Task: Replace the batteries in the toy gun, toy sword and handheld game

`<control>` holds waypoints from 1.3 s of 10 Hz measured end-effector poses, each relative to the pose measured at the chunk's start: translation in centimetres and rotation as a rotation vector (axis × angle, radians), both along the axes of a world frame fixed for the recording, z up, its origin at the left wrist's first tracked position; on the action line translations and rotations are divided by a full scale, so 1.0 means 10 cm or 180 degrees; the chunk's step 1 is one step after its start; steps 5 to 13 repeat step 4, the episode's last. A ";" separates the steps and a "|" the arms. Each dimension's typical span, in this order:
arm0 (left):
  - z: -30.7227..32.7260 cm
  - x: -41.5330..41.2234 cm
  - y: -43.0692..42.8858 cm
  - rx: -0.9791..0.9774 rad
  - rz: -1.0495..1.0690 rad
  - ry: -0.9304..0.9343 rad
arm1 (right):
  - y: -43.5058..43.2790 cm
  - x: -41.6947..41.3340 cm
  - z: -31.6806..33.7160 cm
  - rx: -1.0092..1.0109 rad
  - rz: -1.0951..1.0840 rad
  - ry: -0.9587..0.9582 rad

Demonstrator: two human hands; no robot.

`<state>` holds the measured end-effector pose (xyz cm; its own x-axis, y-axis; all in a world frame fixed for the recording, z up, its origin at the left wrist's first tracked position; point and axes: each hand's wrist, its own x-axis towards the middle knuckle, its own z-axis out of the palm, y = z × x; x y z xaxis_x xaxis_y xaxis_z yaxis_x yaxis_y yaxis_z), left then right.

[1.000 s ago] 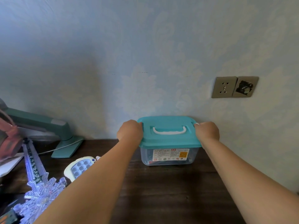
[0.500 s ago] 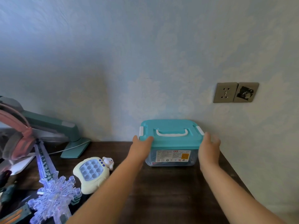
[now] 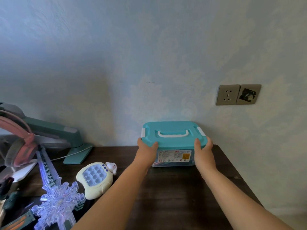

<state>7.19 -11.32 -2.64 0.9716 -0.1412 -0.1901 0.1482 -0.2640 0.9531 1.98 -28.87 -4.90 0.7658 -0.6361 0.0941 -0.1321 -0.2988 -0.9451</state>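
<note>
A clear storage box with a teal lid (image 3: pixel 172 131) and white handle stands at the back of the dark wooden table (image 3: pixel 174 196), against the wall. My left hand (image 3: pixel 147 149) grips its left front corner and my right hand (image 3: pixel 203 150) grips its right front corner, thumbs on the lid's rim. The cream handheld game (image 3: pixel 94 178) with a grid of pale blue buttons lies left of my left forearm. The translucent snowflake toy sword (image 3: pixel 54 195) lies further left, blade pointing away. A dark green and orange toy, likely the gun (image 3: pixel 15 219), shows at the bottom left corner.
A teal desk lamp base (image 3: pixel 78 153) with a white cable stands at the back left. Pink headphones (image 3: pixel 18 143) hang at the left edge. A wall socket (image 3: pixel 227 95) sits above the table's right end. The table's right edge runs close to my right arm.
My hands left the lid's side latches, drew back, and now grip the box's front corners under the lid rim. The camera tilted down, showing more of the toys.
</note>
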 end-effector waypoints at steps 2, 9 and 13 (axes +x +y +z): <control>0.03 0.12 0.02 0.0505 -0.0063 -0.0085 | -0.06 -0.02 0.05 -0.0036 0.0004 0.0351; 0.31 0.07 0.07 0.1413 0.0326 -0.0736 | -0.07 -0.11 0.43 -0.0578 -0.0057 0.0837; 0.31 0.07 0.07 0.1413 0.0326 -0.0736 | -0.07 -0.11 0.43 -0.0578 -0.0057 0.0837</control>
